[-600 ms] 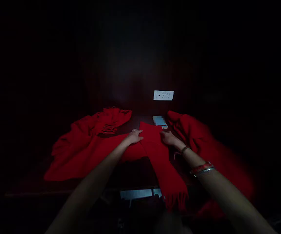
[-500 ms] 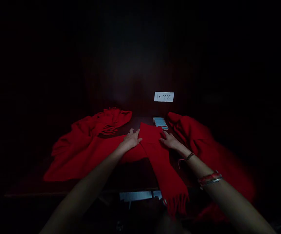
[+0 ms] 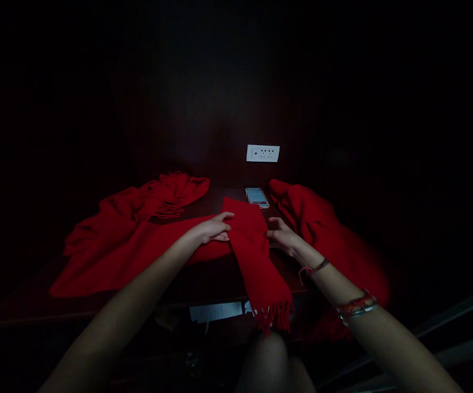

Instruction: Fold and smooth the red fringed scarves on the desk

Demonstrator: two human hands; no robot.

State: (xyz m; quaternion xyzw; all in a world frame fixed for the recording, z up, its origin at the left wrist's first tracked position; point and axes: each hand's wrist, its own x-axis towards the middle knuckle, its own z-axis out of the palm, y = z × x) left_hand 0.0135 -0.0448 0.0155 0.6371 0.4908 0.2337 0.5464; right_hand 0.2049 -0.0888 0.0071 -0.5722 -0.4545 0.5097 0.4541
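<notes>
A red fringed scarf (image 3: 256,267) lies folded in a narrow strip in front of me, its fringe hanging over the table's front edge. At its left edge, my left hand (image 3: 212,228) has closed fingers gripping the cloth near the fold. My right hand (image 3: 284,237) is across from it, fingers curled and pinching the strip's right edge. Beneath the strip, a wide stretch of red cloth (image 3: 138,256) runs off to the left. Whether it is one piece with the strip, I cannot tell.
Crumpled red fringed cloth (image 3: 171,191) is heaped at the back left. More red cloth (image 3: 322,224) lies along the right side and droops over the front. A phone (image 3: 256,197) lies behind the strip, below a white wall socket (image 3: 263,153). My knee (image 3: 271,360) is under the table edge.
The view has shifted, so everything sits a little further left and higher. Both hands have slid slightly toward me along the strip's edges, with the fingers more curled. My knee now shows.
</notes>
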